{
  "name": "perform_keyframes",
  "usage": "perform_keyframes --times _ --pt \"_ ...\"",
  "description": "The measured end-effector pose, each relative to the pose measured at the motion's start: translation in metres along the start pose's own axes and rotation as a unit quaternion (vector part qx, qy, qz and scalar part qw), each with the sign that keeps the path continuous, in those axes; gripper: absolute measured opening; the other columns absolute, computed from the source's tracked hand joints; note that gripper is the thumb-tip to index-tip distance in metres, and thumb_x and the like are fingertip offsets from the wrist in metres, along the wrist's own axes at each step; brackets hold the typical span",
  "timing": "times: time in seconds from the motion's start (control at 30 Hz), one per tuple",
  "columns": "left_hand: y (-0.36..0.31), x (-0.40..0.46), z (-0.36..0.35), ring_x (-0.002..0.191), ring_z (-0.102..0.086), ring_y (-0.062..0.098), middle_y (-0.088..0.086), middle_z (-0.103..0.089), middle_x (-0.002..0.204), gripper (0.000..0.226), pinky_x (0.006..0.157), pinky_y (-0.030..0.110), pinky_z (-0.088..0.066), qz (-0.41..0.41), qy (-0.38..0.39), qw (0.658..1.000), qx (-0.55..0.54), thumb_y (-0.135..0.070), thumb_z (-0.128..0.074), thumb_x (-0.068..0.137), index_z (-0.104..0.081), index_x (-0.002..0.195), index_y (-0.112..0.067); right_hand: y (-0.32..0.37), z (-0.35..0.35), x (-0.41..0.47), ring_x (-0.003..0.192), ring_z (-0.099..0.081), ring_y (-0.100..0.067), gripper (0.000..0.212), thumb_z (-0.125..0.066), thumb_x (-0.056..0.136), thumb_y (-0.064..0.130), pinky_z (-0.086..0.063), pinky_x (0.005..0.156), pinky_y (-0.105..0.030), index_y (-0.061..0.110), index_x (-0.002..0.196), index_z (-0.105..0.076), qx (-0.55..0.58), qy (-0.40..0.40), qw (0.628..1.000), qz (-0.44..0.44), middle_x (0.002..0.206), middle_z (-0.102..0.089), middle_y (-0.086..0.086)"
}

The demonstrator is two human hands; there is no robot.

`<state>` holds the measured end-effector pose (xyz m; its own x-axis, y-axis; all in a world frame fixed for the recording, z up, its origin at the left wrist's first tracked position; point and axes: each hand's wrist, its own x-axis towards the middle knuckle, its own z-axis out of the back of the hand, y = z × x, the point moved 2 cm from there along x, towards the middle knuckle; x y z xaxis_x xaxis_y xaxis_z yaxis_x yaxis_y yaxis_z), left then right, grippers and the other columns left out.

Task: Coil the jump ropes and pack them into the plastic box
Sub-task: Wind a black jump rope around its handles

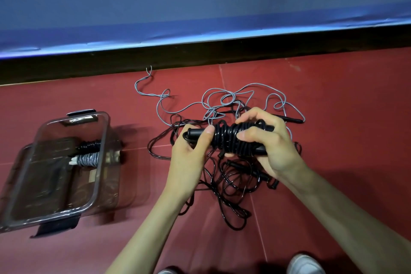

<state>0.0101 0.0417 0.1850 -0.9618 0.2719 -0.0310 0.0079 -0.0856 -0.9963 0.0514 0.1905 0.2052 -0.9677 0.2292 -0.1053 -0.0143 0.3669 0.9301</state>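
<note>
Both hands hold one black jump rope (224,138) whose cord is wound in tight turns around its two handles. My left hand (191,153) grips the left end of the bundle. At the right end, my right hand (264,140) is closed over the coils. A loose black rope (231,198) lies tangled on the red floor under my hands. Behind it sprawls a loose grey rope (231,98). The clear plastic box (97,184) stands open at the left, holding a coiled black rope (89,145) and a coiled grey rope (87,159).
The floor is red matting (333,95), bounded at the back by a dark skirting and a blue wall (200,6). Black clip latches (57,227) stick out from the box ends. My shoe (304,264) shows at the bottom edge.
</note>
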Motion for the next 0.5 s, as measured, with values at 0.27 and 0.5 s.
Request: perform_keyframes --times 0.27,0.5 --pt "0.0 0.005 0.006 0.065 -0.055 -0.004 -0.014 -0.061 0.071 0.027 0.062 0.008 -0.041 -0.018 0.032 0.999 0.031 -0.038 -0.068 0.08 -0.056 0.086 -0.015 -0.012 0.006 -0.004 0.079 -0.069 -0.027 0.023 -0.061 0.07 0.002 -0.057 0.07 -0.05 0.012 0.09 -0.065 0.035 0.04 0.993 -0.102 0.086 -0.067 -0.006" --pt "0.006 0.008 0.006 0.067 -0.055 0.002 -0.01 -0.061 0.073 0.038 0.068 0.021 -0.044 0.019 0.055 0.996 0.068 -0.045 -0.072 0.08 -0.057 0.088 -0.012 -0.015 0.006 -0.005 0.064 -0.066 -0.025 0.02 -0.058 0.062 0.007 -0.055 0.054 -0.038 0.004 0.081 -0.063 0.007 -0.036 0.995 -0.096 0.074 -0.064 -0.013"
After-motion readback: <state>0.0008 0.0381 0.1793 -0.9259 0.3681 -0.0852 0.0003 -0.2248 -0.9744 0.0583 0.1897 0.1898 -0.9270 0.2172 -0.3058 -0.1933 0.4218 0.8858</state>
